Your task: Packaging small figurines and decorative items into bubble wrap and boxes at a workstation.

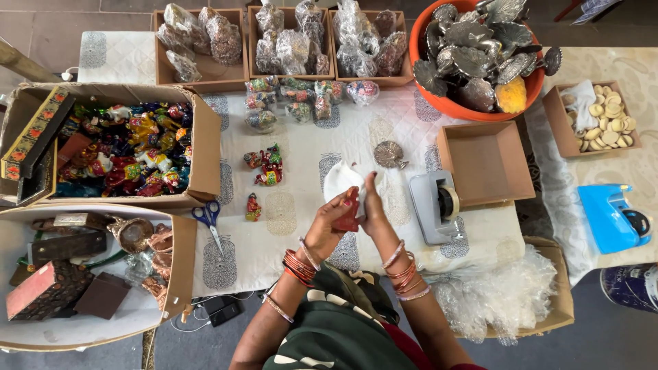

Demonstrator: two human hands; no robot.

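My left hand and my right hand meet over the middle of the white patterned cloth. Between them they hold a small red figurine, upright, with fingers closed around it. Just beyond the fingers lies a crumpled clear plastic wrapper. Both wrists wear red and silver bangles. A small silver leaf-shaped dish rests on the cloth past my right hand. Three small painted figurines and a single one lie left of my left hand.
A grey tape dispenser and an empty cardboard tray sit to the right. Scissors lie at left beside boxes of painted figurines and wooden items. Wrapped items fill trays at the back. An orange tub holds silver leaf dishes.
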